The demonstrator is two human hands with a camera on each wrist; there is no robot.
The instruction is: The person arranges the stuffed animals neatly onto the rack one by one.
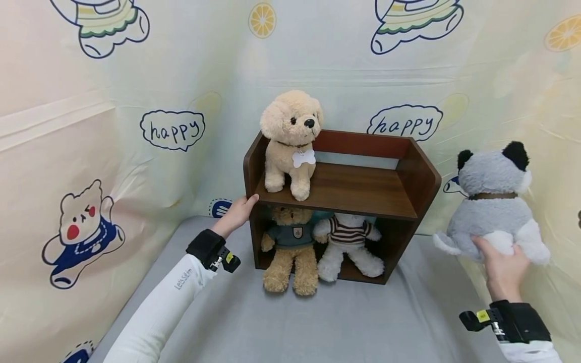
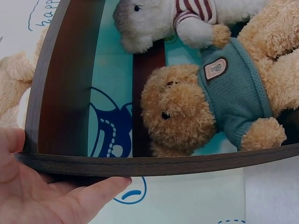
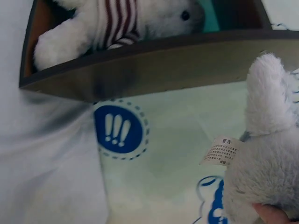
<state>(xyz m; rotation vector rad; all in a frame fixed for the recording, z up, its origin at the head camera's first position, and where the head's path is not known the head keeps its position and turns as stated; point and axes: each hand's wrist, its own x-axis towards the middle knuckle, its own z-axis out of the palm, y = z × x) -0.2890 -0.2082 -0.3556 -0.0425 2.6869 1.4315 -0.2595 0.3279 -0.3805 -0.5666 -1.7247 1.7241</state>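
Note:
My left hand (image 1: 236, 216) holds the left side of a dark brown two-tier shelf (image 1: 363, 189), thumb at the front edge and fingers along the outer side. Out to the right, my right hand (image 1: 506, 267) grips the lower body of a grey-and-white plush dog (image 1: 490, 212) with black ears and a brown collar, its back mostly towards me. A cream plush dog (image 1: 290, 136) with a white bone tag sits at the left of the upper tier. Below it sits a brown teddy bear (image 1: 292, 247) in a teal sweater, beside a white plush toy (image 1: 347, 242) in a striped top.
The shelf stands on a grey cloth surface (image 1: 281, 327). Printed fabric (image 1: 281, 60) hangs behind and along both sides. The upper tier's side panel (image 1: 419, 176) rises at the right.

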